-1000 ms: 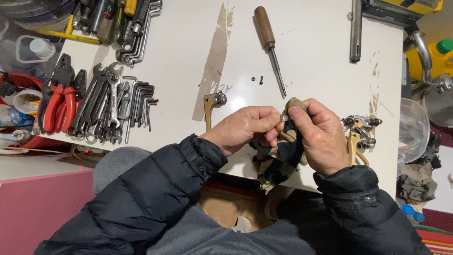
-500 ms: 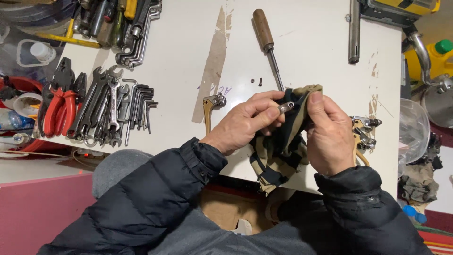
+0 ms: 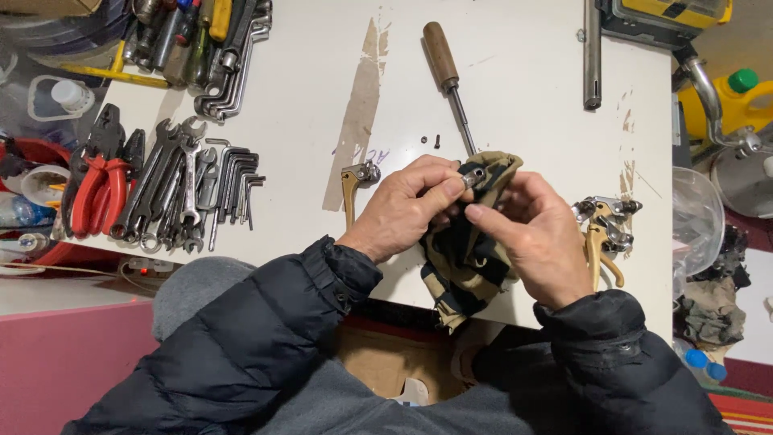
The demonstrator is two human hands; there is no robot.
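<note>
Both hands worked over the white surface (image 3: 523,89): the left hand (image 3: 407,205) pinched a small metal part (image 3: 473,175) while the right hand (image 3: 535,234) gripped the striped rag (image 3: 467,258); firm, even rubbing would serve best.

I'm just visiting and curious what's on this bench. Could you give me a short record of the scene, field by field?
Left hand: pinches a small metal part at its fingertips
Right hand: holds a striped cloth around that part
Surface: white table, scuffed
Behind the hands: wooden-handled screwdriver, two tiny screws
Left side: row of wrenches, red pliers
Either side of hands: brass-coloured levers
</note>
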